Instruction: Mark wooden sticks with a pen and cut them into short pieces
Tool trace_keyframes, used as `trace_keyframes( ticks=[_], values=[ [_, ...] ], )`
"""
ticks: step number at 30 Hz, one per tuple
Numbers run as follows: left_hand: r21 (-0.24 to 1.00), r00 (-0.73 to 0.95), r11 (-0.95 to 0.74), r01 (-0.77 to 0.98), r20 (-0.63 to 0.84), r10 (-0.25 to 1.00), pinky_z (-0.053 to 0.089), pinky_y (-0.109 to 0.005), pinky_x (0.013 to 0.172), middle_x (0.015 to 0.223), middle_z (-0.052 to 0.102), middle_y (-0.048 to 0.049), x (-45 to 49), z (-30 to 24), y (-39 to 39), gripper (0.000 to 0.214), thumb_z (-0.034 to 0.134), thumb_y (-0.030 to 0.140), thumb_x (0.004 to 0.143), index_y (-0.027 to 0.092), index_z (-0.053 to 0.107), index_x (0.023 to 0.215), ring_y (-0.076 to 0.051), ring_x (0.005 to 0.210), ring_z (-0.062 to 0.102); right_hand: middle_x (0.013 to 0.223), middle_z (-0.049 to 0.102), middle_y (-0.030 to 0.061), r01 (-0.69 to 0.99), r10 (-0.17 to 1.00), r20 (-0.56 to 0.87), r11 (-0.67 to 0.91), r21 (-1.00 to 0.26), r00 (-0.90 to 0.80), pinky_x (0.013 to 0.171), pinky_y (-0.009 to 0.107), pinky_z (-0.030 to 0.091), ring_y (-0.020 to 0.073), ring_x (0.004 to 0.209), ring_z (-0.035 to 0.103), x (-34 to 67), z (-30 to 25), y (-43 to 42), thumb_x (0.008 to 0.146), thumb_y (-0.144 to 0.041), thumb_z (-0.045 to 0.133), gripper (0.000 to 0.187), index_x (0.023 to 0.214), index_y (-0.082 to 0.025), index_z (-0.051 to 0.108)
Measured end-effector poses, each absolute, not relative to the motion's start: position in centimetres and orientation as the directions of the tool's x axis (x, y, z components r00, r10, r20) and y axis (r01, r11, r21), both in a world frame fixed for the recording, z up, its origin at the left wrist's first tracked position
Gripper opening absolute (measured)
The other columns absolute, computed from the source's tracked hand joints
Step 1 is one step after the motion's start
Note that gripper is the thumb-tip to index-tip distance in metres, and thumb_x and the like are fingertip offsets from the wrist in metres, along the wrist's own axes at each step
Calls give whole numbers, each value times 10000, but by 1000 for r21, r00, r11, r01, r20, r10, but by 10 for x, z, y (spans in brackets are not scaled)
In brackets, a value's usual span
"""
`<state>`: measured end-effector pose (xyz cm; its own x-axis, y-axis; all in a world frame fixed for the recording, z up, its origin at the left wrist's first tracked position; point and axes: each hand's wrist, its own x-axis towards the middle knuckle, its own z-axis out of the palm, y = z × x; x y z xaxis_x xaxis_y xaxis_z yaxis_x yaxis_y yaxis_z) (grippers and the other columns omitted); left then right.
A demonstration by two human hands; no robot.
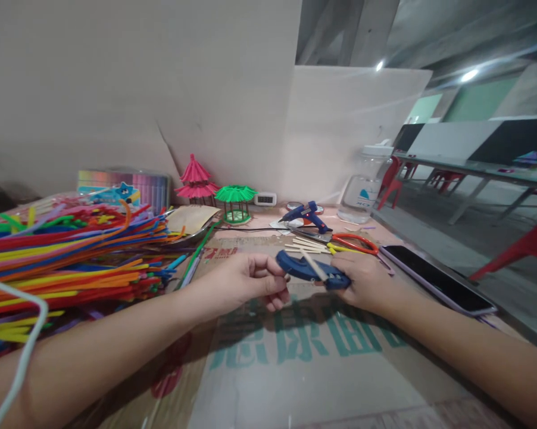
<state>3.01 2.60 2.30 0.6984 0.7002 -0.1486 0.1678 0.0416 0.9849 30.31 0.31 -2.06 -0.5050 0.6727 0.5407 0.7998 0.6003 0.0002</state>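
My right hand [364,280] is closed round a blue hand tool [299,266] with a curved end that points left; its exact kind is not clear. Slantwise across this tool lies a pale wooden stick [314,266]. Just left of the tool's tip is my left hand [264,283], its thumb and fingers pinched together. Something small and pale may be between those fingertips, but it is too small to name. Both hands are above a board [295,381] printed with green characters. Behind them several more wooden sticks [302,245] lie loose.
Bundles of coloured pipe cleaners [72,250] fill the left side. At the back stand a pink pagoda model [194,179], a green pavilion model [236,199], a timer [265,199], a blue glue gun [304,214] and a bottle [362,187]. Orange-handled scissors [353,241] and a phone [436,277] lie rightward.
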Motion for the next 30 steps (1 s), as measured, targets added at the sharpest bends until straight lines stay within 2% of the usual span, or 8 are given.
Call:
trace_keyframes(
  ticks=[4,7,9,13,17,21,27,30],
  values=[
    [951,609,-44,307,-161,776,518,-243,599,708,725,-20,25,21,34,327,777,428,735,158,616,827,-139,626,677,796,658,87,814,644,632,580,-34,-432,660,342,468,248,742,610,304,-22,7,858,-300,579,104,817,-205,586],
    [934,598,-100,344,-136,790,502,-238,592,744,734,-22,22,23,39,191,728,323,776,158,641,817,-154,671,694,810,637,107,832,651,619,554,8,-440,654,363,470,267,755,597,304,-23,9,797,-226,560,29,799,-198,553],
    [929,612,-142,343,-106,784,514,-245,637,777,738,-19,22,26,40,145,710,288,777,160,648,807,-151,710,694,833,634,119,826,652,595,562,36,-470,676,381,477,282,783,594,303,-24,9,736,-182,556,87,822,-187,557],
    [918,642,-238,318,-24,766,532,-275,782,855,743,-28,22,30,41,149,700,287,764,161,646,823,-154,824,693,946,658,149,748,571,567,651,130,-594,781,418,483,301,879,597,301,-24,7,699,-164,569,283,980,-148,597],
    [867,634,-343,362,41,772,535,-298,786,892,736,-48,21,28,43,213,676,351,784,159,651,872,-170,843,686,1004,668,152,695,548,477,686,214,-687,863,457,465,314,952,588,299,-23,5,704,-135,572,382,1084,-138,607],
    [719,566,-467,515,125,815,502,-317,726,878,726,-61,15,20,50,243,624,384,842,164,691,921,-197,796,654,1075,666,174,692,550,468,690,213,-692,894,487,463,325,1001,585,297,-22,6,743,-152,574,418,1160,-125,593],
    [437,597,-651,621,274,754,411,-405,977,1083,715,-102,7,7,62,232,629,343,875,181,722,1012,-282,1093,589,1087,665,183,685,535,476,692,227,-698,902,497,473,328,1003,589,297,-20,7,801,-169,553,385,1178,-110,597],
    [367,629,-697,616,305,716,404,-408,998,1148,698,-111,8,4,61,272,585,373,920,179,696,1075,-283,1130,581,1088,660,179,699,522,507,665,262,-686,920,502,461,329,1007,585,296,-21,6,771,-143,550,407,1174,-116,601]
  ],
)
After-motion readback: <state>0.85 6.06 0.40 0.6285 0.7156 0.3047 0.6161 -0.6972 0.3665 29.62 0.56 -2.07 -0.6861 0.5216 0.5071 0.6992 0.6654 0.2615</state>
